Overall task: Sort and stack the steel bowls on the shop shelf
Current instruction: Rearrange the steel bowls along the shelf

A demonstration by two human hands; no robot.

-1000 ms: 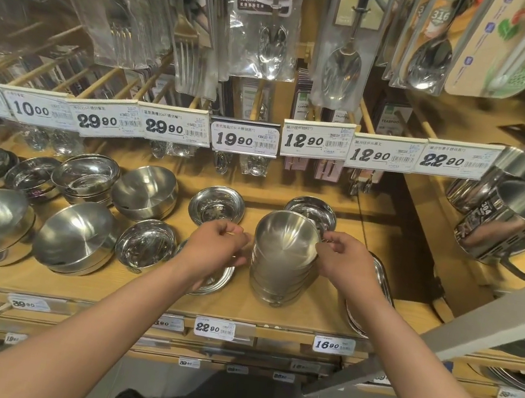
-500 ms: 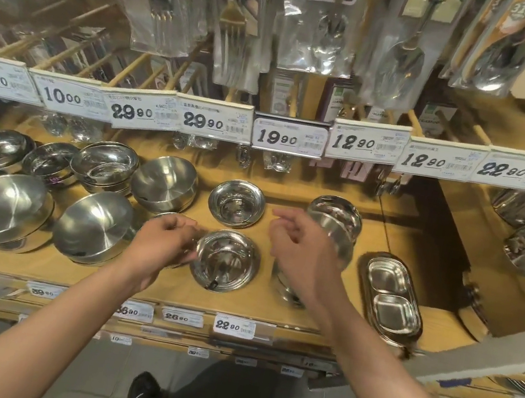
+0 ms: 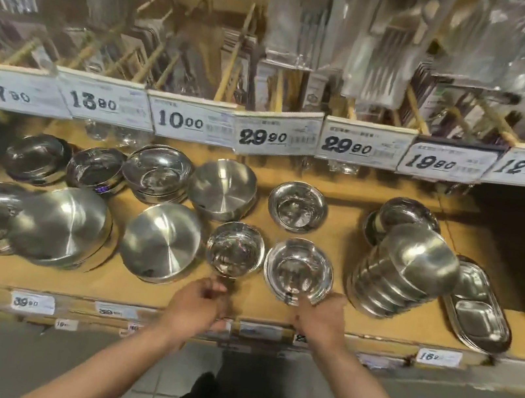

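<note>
Both hands now pulled off tall bowl stack [image 3: 404, 273], back at shelf [image 3: 137, 285] front edge. Left hand [image 3: 199, 306] touches small bowl [image 3: 235, 250] left of stack; right hand [image 3: 321, 318] pinches rim of neighbouring wide-rimmed bowl [image 3: 298, 270]. Left grip extent: cannot tell, blurred. Stack judged finished; small bowls next

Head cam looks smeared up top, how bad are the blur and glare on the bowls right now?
Head view: strong motion blur across the hanging cutlery packs at the top; price tags stay readable. Wide-angle bending curves the shelf edge. Warm overhead light throws bright glare on the tilted bowl stack and the shiny bowl by the right hand. The left hand is slightly smeared.
</note>
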